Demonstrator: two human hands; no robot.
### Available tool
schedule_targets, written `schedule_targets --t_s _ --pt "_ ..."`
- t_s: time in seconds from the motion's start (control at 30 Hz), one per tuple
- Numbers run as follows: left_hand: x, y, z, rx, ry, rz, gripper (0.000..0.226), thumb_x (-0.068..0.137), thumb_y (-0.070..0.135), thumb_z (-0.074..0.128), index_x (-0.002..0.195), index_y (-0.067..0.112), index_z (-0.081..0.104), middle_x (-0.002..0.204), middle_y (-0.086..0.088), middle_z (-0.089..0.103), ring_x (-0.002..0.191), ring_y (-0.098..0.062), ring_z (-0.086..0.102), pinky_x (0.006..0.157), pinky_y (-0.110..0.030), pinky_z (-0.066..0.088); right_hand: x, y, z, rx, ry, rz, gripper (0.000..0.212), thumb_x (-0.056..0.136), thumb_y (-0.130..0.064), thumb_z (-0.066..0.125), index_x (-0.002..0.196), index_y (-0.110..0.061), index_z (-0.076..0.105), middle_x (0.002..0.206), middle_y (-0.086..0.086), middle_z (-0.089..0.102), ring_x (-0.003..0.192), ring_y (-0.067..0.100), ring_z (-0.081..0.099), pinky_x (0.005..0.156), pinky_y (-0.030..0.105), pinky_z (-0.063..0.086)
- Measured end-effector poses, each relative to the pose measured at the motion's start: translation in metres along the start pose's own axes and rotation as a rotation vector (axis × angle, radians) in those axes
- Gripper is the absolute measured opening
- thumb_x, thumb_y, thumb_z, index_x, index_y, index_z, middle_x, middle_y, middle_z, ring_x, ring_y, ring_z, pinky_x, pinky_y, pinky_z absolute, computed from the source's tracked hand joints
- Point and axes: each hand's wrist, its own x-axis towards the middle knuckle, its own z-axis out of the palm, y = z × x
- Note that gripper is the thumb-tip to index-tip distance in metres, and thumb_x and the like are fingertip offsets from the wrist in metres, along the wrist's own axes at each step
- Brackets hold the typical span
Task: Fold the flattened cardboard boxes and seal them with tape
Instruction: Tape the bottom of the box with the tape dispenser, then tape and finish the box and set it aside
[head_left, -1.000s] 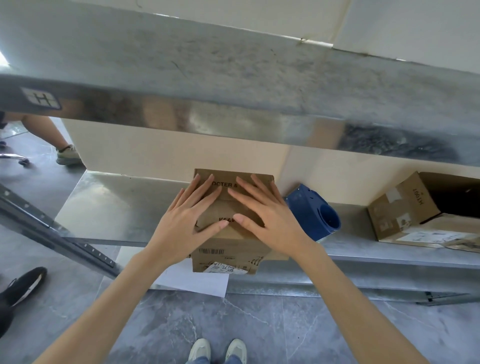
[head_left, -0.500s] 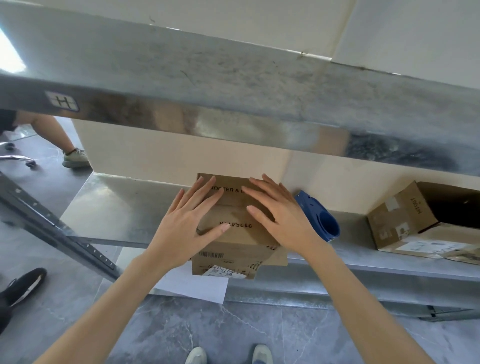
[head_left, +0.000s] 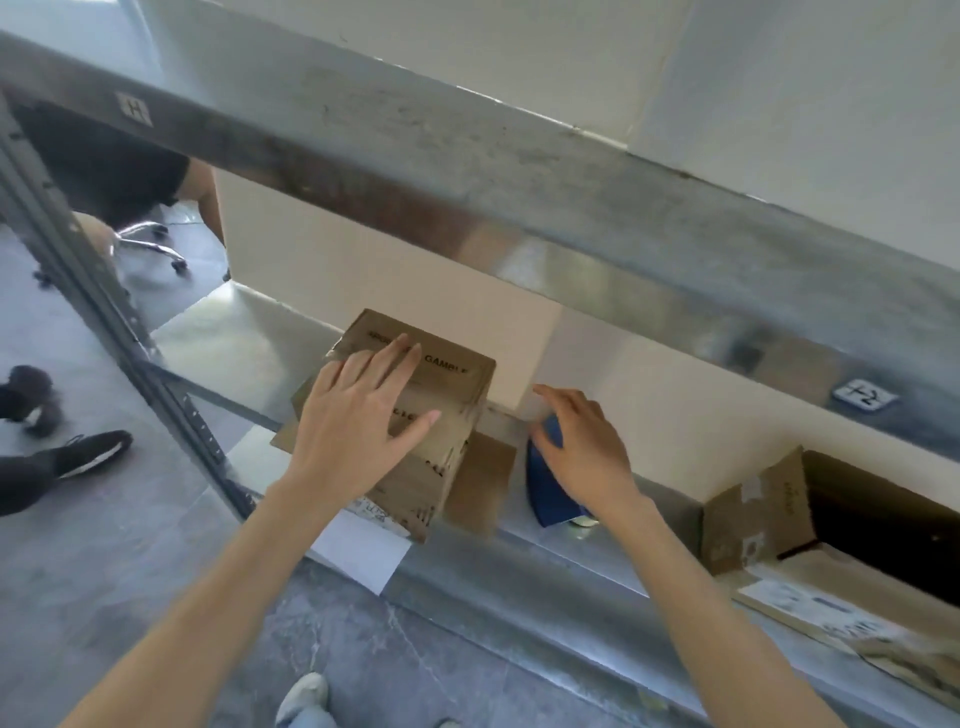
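A small brown cardboard box (head_left: 447, 410) with black print stands on the lower metal shelf (head_left: 239, 332), its top flaps folded down. My left hand (head_left: 358, 421) lies flat on the flaps with straight, spread fingers, pressing them. To the box's right lies a blue tape dispenser (head_left: 543, 488). My right hand (head_left: 582, 447) rests over the dispenser with its fingers curving around its top; how firm the hold is stays unclear.
An upper metal shelf (head_left: 519, 171) juts out overhead, close above the box. An open cardboard box (head_left: 758, 509) lies on its side at the right, with flat cardboard (head_left: 831, 613) in front. White paper (head_left: 363, 551) hangs off the shelf edge. Another person's feet (head_left: 88, 452) are at the left.
My right hand left the box top and moved right onto the blue tape dispenser. My left hand stays pressing the flaps. The camera view tilted and swung left.
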Motion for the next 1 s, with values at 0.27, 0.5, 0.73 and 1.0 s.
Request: schedule_targets --t_s 0.27,0.5,0.73,1.0 --pt "-0.026 0.042 -0.012 0.073 -0.04 -0.129 0.072 0.097 0.06 0.043 0.152 0.015 0.039 0.155 -0.004 0.042 0.132 -0.029 0.048 0.105 -0.043 0.038 -0.024 0.066 0.031 0.113 -0.267 0.192 0.071 0.1 -0.045 0.05 0.158 -0.032 0.011 0.146 0.009 0.05 0.122 0.03 0.055 0.084 0.033 0.047" --pt "-0.039 0.051 -0.023 0.102 -0.002 -0.141 0.07 0.095 0.057 0.05 0.15 0.015 0.042 0.153 -0.005 0.046 0.131 -0.029 0.048 0.103 -0.043 0.039 -0.014 0.066 0.054 0.305 -0.299 0.284 0.089 0.099 -0.038 0.057 0.155 -0.038 -0.011 0.091 0.014 0.067 0.068 0.03 0.067 0.06 0.041 0.057" --pt "-0.045 0.053 -0.024 0.112 -0.024 -0.153 0.068 0.094 0.057 0.05 0.147 0.014 0.046 0.151 -0.006 0.048 0.132 -0.03 0.049 0.101 -0.044 0.039 -0.007 0.062 0.04 0.395 -0.382 0.337 0.088 0.1 -0.011 0.052 0.155 -0.042 -0.009 0.079 0.007 0.056 0.059 0.025 0.054 0.055 0.035 0.043" --pt "-0.04 0.046 -0.027 0.055 -0.052 -0.154 0.069 0.093 0.054 0.058 0.148 0.015 0.045 0.152 -0.006 0.046 0.136 -0.029 0.045 0.106 -0.045 0.036 0.001 0.055 0.036 0.301 -0.378 0.391 0.086 0.098 0.004 0.041 0.157 -0.036 -0.008 0.088 0.006 0.057 0.057 0.016 0.042 0.049 0.022 0.03"
